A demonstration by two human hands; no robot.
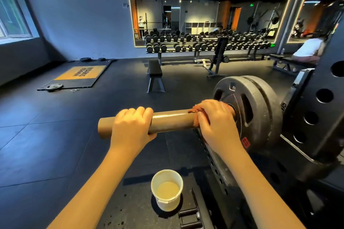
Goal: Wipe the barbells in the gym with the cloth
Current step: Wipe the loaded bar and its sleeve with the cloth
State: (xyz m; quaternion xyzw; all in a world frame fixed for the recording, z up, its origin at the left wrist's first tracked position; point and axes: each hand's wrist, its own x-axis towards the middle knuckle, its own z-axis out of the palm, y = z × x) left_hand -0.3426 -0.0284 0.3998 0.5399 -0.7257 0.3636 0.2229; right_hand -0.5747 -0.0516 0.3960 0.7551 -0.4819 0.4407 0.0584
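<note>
Arms: two bare forearms (96,191) rise from the bottom edge toward the bar, one on each side of a tub.
Tub: a round white plastic tub (167,189) holding pale, cloudy liquid stands upright on the black rubber floor (55,145), between the forearms and just beside a perforated black steel rack beam (214,161).
Left hand: the left hand (132,124) grips the brownish metal barbell sleeve (173,121) near its free end, fingers curled over the top and clenched around it.
Right hand: the right hand (217,122) is wrapped over a reddish-brown cloth (198,117), fingers curled and grasping it against the sleeve.
Cloth: bunched around the sleeve, close to the plates; only its left edge shows past the fingers.
Barbell: the sleeve lies roughly level, its bare stretch between the two hands, and carries two dark grey round weight plates (258,109) side by side.
Rack: a black steel upright with round holes (316,108) stands just right of the plates.
Background: a black flat bench (154,72), a long dumbbell rack (204,46) under a light-framed wall mirror (204,11), and an orange and black lifting platform (80,75) with a loose plate (54,87) at its near corner.
Other person: someone in a white top (309,50) sits on a bench at the far right.
</note>
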